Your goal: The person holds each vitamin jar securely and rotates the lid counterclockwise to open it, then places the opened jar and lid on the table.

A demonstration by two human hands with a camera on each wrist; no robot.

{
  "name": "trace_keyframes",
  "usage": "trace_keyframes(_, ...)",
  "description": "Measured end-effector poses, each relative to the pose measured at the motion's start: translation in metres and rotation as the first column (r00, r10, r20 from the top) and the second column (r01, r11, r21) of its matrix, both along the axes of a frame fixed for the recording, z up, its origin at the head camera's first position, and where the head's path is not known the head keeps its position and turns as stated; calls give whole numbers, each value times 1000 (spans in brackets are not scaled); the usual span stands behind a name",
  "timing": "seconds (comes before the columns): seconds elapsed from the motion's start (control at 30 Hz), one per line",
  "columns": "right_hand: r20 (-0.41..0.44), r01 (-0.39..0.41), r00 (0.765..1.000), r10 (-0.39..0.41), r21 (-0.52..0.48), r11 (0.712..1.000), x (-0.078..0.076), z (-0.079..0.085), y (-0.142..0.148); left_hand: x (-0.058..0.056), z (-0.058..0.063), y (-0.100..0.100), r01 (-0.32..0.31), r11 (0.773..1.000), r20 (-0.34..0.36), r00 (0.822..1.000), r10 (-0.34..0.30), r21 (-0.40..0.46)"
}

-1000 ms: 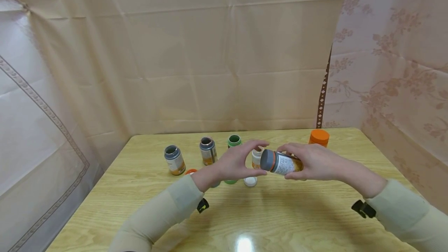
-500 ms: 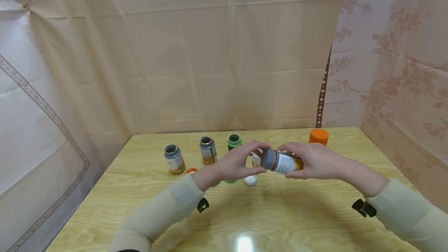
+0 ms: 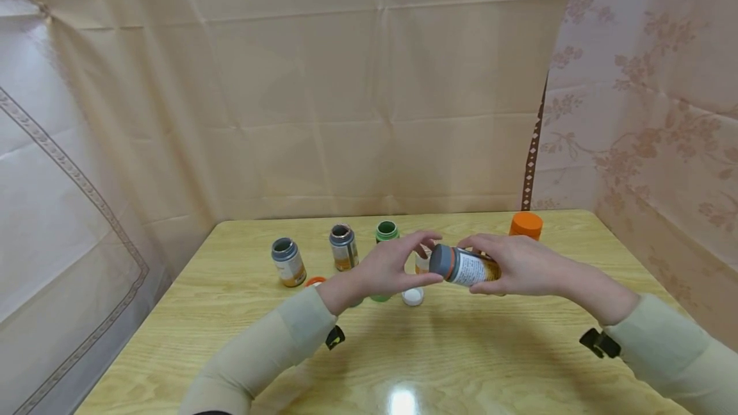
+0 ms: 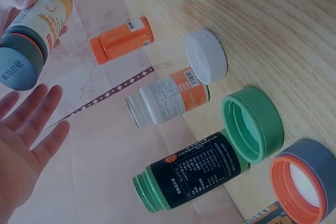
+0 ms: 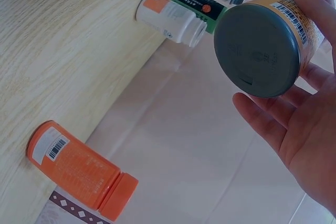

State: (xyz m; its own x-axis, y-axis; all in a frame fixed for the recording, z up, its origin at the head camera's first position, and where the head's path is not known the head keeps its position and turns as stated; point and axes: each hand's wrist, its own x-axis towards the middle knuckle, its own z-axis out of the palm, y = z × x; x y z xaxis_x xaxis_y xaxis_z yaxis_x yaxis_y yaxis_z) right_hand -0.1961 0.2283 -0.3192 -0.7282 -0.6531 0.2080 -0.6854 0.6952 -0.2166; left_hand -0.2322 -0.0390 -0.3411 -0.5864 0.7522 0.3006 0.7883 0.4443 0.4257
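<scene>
My right hand (image 3: 519, 266) grips a pill bottle (image 3: 469, 268) with a white and orange label, held tilted above the table. Its grey screw cap (image 4: 20, 61), with an orange ring beneath, points at my left hand (image 3: 389, 266). The left fingers (image 4: 44, 140) are spread next to the cap, apart from it in the left wrist view. In the right wrist view the bottle's dark grey base (image 5: 257, 51) shows. Behind the hands stand a white bottle (image 4: 168, 98), a green-and-black bottle (image 4: 194, 169) and two grey bottles (image 3: 288, 262), all uncapped.
An orange bottle (image 5: 79, 166) with its cap on stands at the right on the wooden table (image 3: 490, 351). Loose caps lie before the open bottles: a white cap (image 4: 206, 56), a green cap (image 4: 252, 124) and a grey-and-orange cap (image 4: 304, 182). Curtains (image 3: 300, 82) hang behind.
My left fingers have shifted slightly about the cap and now spread wider. The right hand holds the bottle in nearly the same place.
</scene>
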Motion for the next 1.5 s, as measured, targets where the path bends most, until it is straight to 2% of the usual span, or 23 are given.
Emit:
trace_keyframes(0.1,0,3,1000,-3,0,1000,0,0,1,-1,-1,-1,16,1000,-90,996,-17,-3)
trace_keyframes(0.2,1,5,1000,-5,-1,1000,0,-1,1,-1,-3,-3,53,999,-172,984,-51,7)
trace_keyframes(0.37,3,8,1000,-8,-4,1000,0,-2,2,-1,-2,-2,130,991,-193,974,-122,28)
trace_keyframes(0.5,4,2,1000,-2,-7,1000,0,-3,3,-2,-2,-1,189,981,-168,969,-179,46)
trace_keyframes(0.67,-4,-1,1000,1,-6,1000,-1,-5,3,-2,-3,0,193,979,-102,977,-186,66)
trace_keyframes(0.9,0,11,1000,-11,-4,1000,-2,-7,3,-2,-5,1,139,984,69,987,-147,114)
trace_keyframes(1.07,10,1,1000,-1,-15,1000,-2,-7,2,-2,-5,2,75,990,172,981,-95,117)
trace_keyframes(1.17,15,2,1000,-2,-16,1000,-1,-7,1,-2,-5,2,34,994,208,976,-57,108)
trace_keyframes(1.33,18,-1,1000,1,-11,1000,-1,-6,1,-4,-5,3,11,997,206,978,-27,76)
trace_keyframes(1.5,13,5,1000,-5,-1,1000,-1,-3,2,-4,-5,2,40,996,157,986,-52,78)
